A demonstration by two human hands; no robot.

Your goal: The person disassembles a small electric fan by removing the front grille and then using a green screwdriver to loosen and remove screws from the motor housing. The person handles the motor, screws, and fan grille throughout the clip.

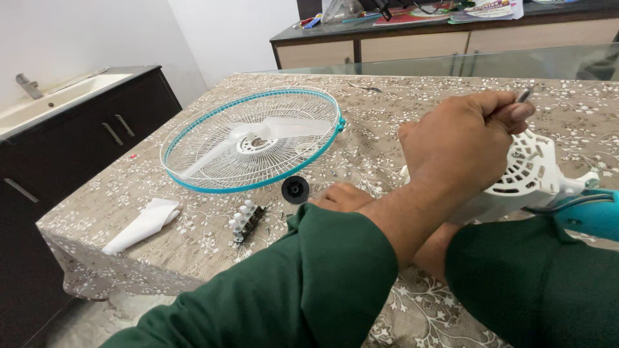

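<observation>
the left hand [461, 138] sits right of centre in the frame, fisted around a thin metal tool [523, 95] whose tip pokes out past the thumb at the upper right of the fist; its shaft is hidden inside the grip, so i cannot tell which way it runs. directly below and to the right of that fist, touching it or just under it, lies the white fan motor housing [525, 177], its slotted dome facing up and its long axis running on toward a teal neck [590, 216] at the right edge. the arms cross: the right hand [342, 196] rests low at centre, fingers curled on the tabletop [400, 109], whether around anything i cannot tell. the black round cap [295, 190] lies just left of it; the teal-rimmed fan guard [251, 138] lies further to the upper left.
</observation>
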